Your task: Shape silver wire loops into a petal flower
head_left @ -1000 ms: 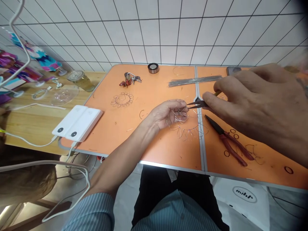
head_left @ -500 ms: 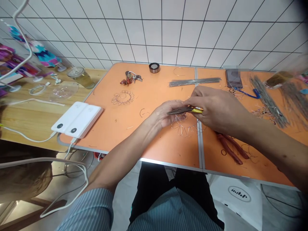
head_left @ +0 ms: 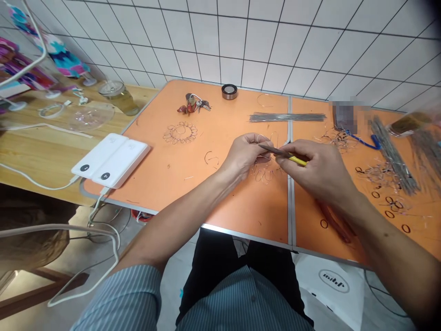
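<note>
My left hand (head_left: 245,155) is closed in a pinch on a thin looped wire piece (head_left: 263,174), whose loops hang below the fingers over the orange table. My right hand (head_left: 305,161) grips pliers (head_left: 296,159) with yellow handles and a dark, narrow nose. The nose points left and reaches the fingertips of my left hand, close to the wire; whether it bites the wire I cannot tell. A finished-looking ring of wire loops (head_left: 180,133) lies flat to the left. Red-handled pliers (head_left: 332,220) rest partly hidden under my right forearm.
A bundle of straight wires (head_left: 287,117) lies behind my hands, near a roll of tape (head_left: 229,91) and keys (head_left: 193,104). Wire scraps, small dark rings (head_left: 389,214) and more wire bundles (head_left: 396,156) cover the right side. White power banks (head_left: 110,161) sit at the left edge.
My right hand has drawn lower and to the right, and the pliers' nose now points at my left fingertips rather than lying across them. The view has shifted slightly.
</note>
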The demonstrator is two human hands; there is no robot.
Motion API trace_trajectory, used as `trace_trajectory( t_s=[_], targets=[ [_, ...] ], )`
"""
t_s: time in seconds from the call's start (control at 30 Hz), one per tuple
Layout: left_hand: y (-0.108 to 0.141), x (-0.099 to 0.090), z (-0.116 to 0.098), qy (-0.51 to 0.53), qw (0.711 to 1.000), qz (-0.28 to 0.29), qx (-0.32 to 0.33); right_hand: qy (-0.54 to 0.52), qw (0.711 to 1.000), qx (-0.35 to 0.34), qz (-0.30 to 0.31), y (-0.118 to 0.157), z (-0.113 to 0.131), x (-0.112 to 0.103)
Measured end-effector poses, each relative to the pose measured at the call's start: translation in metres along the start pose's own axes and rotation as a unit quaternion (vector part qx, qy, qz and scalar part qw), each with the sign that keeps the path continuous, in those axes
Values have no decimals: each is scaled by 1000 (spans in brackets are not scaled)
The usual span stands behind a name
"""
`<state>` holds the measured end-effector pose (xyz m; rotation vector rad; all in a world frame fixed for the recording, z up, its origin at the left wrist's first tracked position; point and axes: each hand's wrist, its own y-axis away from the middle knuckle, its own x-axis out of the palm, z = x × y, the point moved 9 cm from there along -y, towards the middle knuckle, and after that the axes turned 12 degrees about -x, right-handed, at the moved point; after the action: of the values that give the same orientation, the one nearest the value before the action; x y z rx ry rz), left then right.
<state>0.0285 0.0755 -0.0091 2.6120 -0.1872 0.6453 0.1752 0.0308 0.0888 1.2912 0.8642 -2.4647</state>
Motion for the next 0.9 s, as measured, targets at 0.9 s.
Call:
trace_trajectory(
  t_s=[0.9],
  targets=[
    [6, 2, -9, -29, 999, 20, 20, -21, 993, 102, -55, -2, -18, 1]
  ],
)
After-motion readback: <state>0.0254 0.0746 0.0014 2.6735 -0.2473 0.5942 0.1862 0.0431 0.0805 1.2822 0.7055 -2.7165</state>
